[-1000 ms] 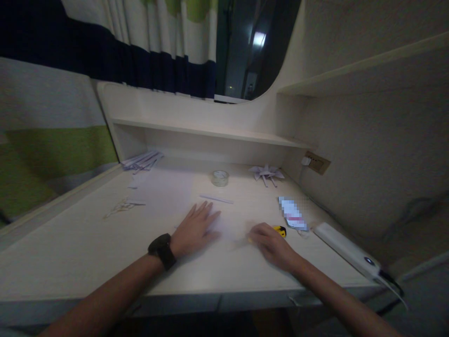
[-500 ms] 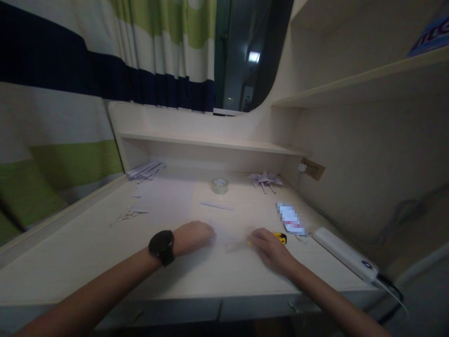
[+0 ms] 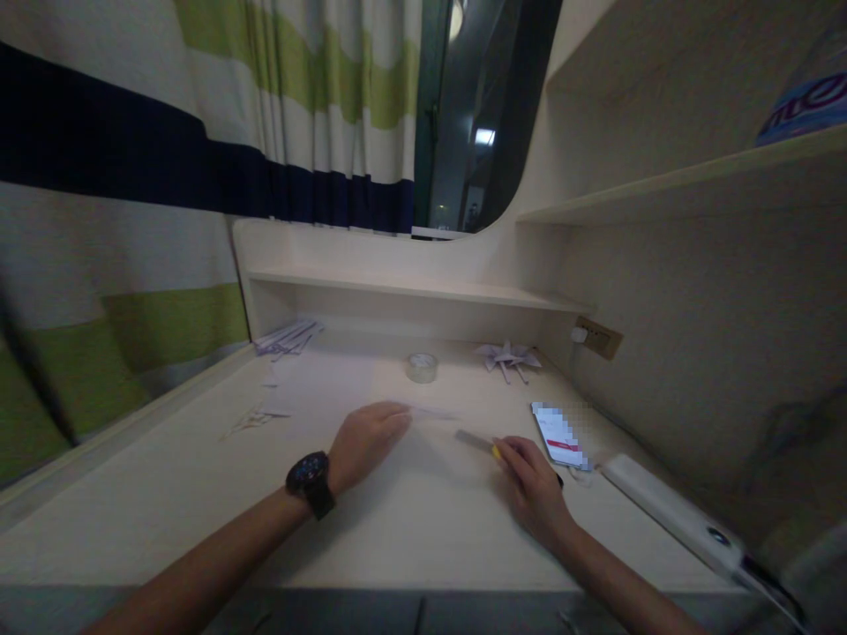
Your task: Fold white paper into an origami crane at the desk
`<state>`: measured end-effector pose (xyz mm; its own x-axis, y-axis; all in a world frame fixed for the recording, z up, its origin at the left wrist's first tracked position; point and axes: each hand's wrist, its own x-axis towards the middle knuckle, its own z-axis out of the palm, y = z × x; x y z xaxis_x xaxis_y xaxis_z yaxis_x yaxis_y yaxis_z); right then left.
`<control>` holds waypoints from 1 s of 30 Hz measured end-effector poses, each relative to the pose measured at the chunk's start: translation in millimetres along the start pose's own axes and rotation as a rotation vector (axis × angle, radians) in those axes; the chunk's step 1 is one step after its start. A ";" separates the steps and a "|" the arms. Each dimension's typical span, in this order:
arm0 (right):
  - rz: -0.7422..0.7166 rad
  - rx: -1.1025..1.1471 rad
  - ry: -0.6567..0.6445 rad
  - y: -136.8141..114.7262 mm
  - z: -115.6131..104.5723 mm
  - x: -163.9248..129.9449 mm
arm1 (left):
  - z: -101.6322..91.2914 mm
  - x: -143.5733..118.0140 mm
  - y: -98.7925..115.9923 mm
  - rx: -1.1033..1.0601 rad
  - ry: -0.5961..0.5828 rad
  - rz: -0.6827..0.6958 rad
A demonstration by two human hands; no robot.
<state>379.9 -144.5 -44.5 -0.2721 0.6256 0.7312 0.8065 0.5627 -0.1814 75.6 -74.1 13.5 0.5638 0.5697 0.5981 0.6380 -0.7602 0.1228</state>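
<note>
While the paper sheet (image 3: 423,432) is pinned near the desk's (image 3: 165,494) middle by the flattened left hand (image 3: 365,438), the yellow cutter (image 3: 477,441), apparently gripped in the right hand (image 3: 533,481), should be drawn steadily.

The curtain (image 3: 198,150) far left is striped white, lime green and navy. The surface (image 3: 410,529) is pale cream. A black wristwatch (image 3: 310,481) sits near; the utility knife (image 3: 493,448) shows yellow.

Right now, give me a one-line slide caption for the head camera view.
Left hand presses paper on a desk while right hand holds a yellow-handled cutter.
</note>
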 end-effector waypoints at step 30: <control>0.077 -0.186 -0.258 0.5 32.0 26.1 | 20.0 -4.8 -9.5 -0.081 -0.068 -0.186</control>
<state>356.4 -110.6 -46.5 -0.3112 0.7923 0.5248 0.9055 0.4148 -0.0892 77.3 -63.4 -6.4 0.4762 0.7198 0.5051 0.6913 -0.6615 0.2909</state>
